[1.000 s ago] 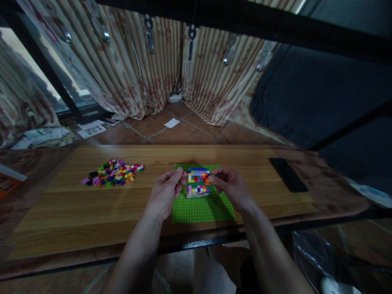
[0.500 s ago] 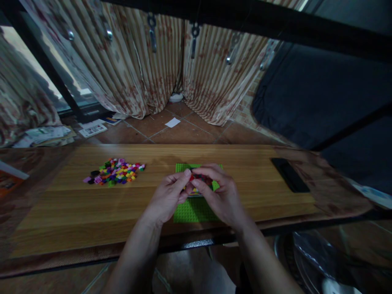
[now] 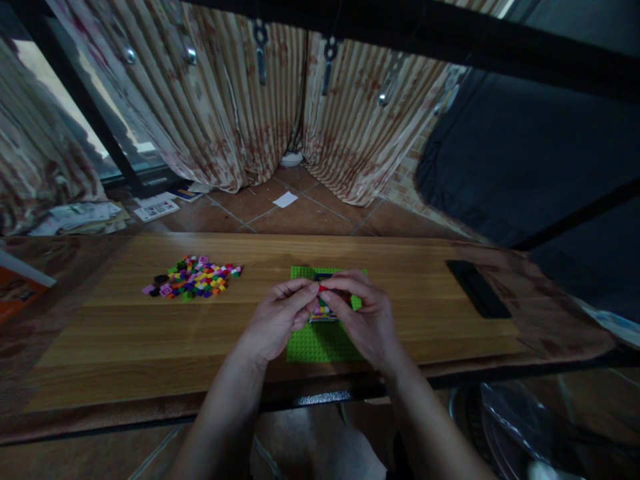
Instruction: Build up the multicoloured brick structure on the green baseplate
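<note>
Your red brick (image 3: 323,289) is a small piece, pinched between the fingertips of both your hands (too covered to tell its exact shape). It sits in front of the build (image 3: 325,312), which your fingers hide in large part. You can see a dark blue strip along the build's far edge and mixed colours, white and yellow among them, at its near side. The build stands on the far half of your green plate (image 3: 315,348), a studded sheet lying flat. Well to your left, the loose bricks (image 3: 200,279) lie in a low, many-coloured heap.
</note>
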Action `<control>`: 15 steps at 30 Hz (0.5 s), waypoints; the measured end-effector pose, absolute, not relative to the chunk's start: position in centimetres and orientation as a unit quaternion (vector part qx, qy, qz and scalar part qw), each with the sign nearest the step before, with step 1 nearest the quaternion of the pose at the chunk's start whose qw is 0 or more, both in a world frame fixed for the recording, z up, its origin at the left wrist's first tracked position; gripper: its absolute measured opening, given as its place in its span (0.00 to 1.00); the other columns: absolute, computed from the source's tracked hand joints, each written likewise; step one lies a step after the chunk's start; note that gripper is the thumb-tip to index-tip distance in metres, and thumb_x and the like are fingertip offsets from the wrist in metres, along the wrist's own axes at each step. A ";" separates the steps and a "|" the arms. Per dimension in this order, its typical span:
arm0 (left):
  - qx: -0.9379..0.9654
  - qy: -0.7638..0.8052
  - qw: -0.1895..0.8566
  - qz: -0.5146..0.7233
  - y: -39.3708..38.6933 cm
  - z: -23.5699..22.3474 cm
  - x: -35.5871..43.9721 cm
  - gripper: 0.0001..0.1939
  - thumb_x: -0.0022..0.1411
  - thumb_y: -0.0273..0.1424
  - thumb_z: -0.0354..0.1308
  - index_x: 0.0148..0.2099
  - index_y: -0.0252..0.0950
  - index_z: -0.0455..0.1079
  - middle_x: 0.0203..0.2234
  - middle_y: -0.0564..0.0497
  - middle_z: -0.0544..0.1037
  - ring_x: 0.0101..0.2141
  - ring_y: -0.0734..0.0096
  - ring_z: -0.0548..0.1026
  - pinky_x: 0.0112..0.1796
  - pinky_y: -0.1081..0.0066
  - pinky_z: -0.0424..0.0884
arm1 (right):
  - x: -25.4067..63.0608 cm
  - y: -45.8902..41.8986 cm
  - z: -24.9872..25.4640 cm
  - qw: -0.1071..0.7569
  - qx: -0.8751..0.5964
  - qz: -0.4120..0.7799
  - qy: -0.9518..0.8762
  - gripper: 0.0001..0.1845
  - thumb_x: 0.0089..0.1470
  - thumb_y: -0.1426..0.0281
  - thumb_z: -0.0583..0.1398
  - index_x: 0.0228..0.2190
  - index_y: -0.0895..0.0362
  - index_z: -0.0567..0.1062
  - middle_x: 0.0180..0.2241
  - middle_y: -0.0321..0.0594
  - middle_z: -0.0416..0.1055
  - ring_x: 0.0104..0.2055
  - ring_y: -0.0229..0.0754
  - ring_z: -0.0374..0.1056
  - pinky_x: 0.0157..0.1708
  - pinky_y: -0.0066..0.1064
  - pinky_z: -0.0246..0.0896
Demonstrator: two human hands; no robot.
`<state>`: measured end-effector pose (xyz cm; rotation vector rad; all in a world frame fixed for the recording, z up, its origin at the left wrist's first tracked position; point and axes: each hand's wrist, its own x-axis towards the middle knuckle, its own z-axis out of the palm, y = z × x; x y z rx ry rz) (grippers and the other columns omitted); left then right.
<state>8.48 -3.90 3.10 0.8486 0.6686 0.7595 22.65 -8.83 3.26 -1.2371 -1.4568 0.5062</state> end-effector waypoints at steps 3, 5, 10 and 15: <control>0.423 0.338 0.758 0.363 -3.7 2.8 8.6 0.14 0.51 0.39 0.66 0.29 0.33 0.70 0.17 0.58 0.66 0.16 0.86 0.55 0.16 0.79 0.45 | 23.1 -8.8 3.2 0.546 -0.535 0.198 -0.614 0.07 0.54 0.72 0.62 0.35 0.50 0.79 0.37 0.37 0.72 0.38 0.38 0.68 0.38 0.31 0.64; 0.460 0.360 0.723 0.370 -3.6 2.4 8.7 0.15 0.52 0.40 0.64 0.28 0.33 0.70 0.17 0.58 0.66 0.17 0.84 0.57 0.18 0.79 0.48 | 23.6 -8.7 3.3 0.556 -0.545 0.180 -0.601 0.06 0.54 0.72 0.62 0.34 0.51 0.79 0.36 0.37 0.72 0.38 0.38 0.68 0.37 0.31 0.63; 0.534 0.402 0.650 0.361 -3.4 1.9 8.5 0.14 0.53 0.40 0.63 0.27 0.33 0.72 0.16 0.58 0.64 0.18 0.83 0.57 0.20 0.78 0.52 | 25.1 -8.5 3.2 0.591 -0.571 0.150 -0.551 0.04 0.54 0.72 0.62 0.31 0.53 0.78 0.31 0.35 0.72 0.33 0.36 0.67 0.32 0.29 0.61; 0.562 0.433 0.608 0.357 -3.4 1.8 8.9 0.13 0.52 0.39 0.63 0.27 0.33 0.72 0.17 0.56 0.69 0.20 0.79 0.61 0.23 0.76 0.57 | 25.4 -8.3 2.5 0.585 -0.588 0.159 -0.535 0.04 0.53 0.70 0.62 0.31 0.53 0.79 0.29 0.35 0.71 0.31 0.36 0.66 0.31 0.29 0.61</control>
